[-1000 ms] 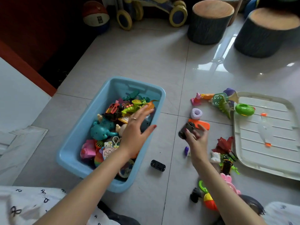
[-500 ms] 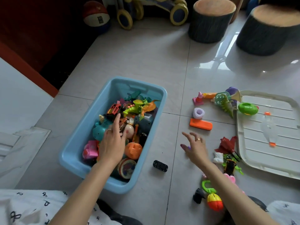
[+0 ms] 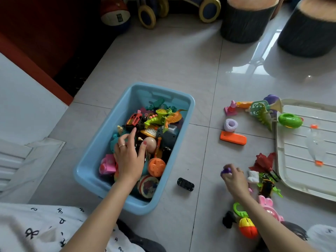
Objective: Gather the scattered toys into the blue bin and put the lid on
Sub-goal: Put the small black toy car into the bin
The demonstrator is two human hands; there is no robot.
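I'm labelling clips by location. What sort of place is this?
Probably a home play area: toys lie scattered on a tiled floor beside a blue bin, with a ball and a wheeled ride-on toy at the back.

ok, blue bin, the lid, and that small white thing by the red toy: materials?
Blue bin: looks like moulded plastic, smooth semi-gloss walls, rounded rim. Lid: off-white rigid plastic by the look, with moulded ribs and a raised lip, lying flat on the floor. Small white thing: matte and crumpled, probably cloth or tissue; too small to tell which.
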